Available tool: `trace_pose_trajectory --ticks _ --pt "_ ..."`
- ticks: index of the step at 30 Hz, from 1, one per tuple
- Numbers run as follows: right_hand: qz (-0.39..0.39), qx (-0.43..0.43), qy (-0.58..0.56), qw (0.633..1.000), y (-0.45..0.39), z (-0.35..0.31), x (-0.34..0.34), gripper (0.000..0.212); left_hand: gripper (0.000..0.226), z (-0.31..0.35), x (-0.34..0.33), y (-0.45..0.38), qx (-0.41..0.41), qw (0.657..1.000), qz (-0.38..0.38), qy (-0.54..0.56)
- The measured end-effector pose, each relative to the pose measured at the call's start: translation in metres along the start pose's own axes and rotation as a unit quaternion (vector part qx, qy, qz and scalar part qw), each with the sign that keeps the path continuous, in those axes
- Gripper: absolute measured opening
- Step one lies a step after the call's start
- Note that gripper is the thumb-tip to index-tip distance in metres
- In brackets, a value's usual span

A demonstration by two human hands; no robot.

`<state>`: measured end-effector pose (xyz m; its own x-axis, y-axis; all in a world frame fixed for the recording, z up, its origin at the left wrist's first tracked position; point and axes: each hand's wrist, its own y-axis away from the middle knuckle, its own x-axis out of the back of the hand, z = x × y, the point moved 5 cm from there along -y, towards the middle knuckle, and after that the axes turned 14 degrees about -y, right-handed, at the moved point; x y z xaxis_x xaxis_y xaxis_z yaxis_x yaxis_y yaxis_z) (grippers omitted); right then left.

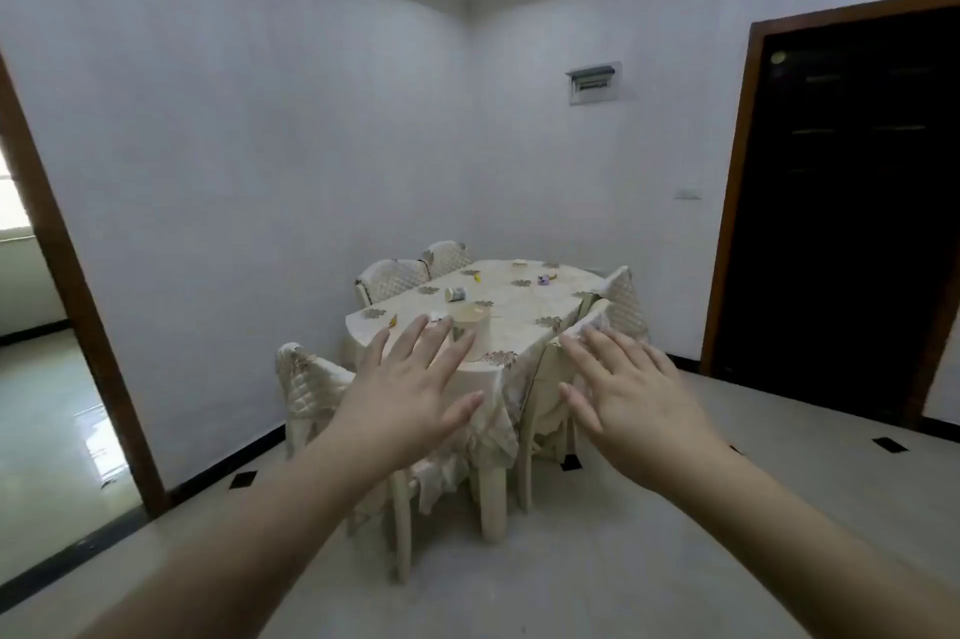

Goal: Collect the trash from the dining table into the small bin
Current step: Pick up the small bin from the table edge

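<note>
A dining table (524, 326) with a cream patterned cloth stands in the room's far corner. On its near end stands a small cream bin (477, 326), partly hidden behind my left hand. Scattered trash lies on the cloth: a tipped cup (456, 294), a purple scrap (543, 280), a small yellow piece (476, 277), a pale piece (519, 264) at the far end, and a white scrap (435, 316). My left hand (410, 394) and my right hand (631, 396) are stretched out in front of me, fingers spread, holding nothing, well short of the table.
Several cream covered chairs surround the table, one at the near left (306, 389) and one at the right (623, 300). A dark doorway (852, 217) opens on the right, another opening with a wooden frame (78, 305) on the left. Tiled floor (571, 560) lies between me and the table.
</note>
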<state>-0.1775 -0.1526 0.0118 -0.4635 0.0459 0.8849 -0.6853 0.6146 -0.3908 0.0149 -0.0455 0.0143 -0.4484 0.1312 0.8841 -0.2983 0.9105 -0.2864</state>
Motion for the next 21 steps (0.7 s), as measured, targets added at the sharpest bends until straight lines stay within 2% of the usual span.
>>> trace_pose_trajectory --ticks 10,14,21 --pt "-0.004 0.023 -0.013 1.000 -0.073 0.035 -0.050 0.060 0.075 -0.007 -0.043 -0.061 0.011 1.000 -0.013 0.006" --pt "-0.036 0.010 -0.049 0.998 -0.110 0.035 -0.081 0.060 0.079 -0.016 -0.076 -0.088 0.014 1.000 -0.024 0.007" --pt "-0.067 0.004 -0.018 0.998 -0.188 0.023 -0.138 0.061 0.074 -0.063 -0.144 -0.138 0.012 0.999 -0.032 0.009"
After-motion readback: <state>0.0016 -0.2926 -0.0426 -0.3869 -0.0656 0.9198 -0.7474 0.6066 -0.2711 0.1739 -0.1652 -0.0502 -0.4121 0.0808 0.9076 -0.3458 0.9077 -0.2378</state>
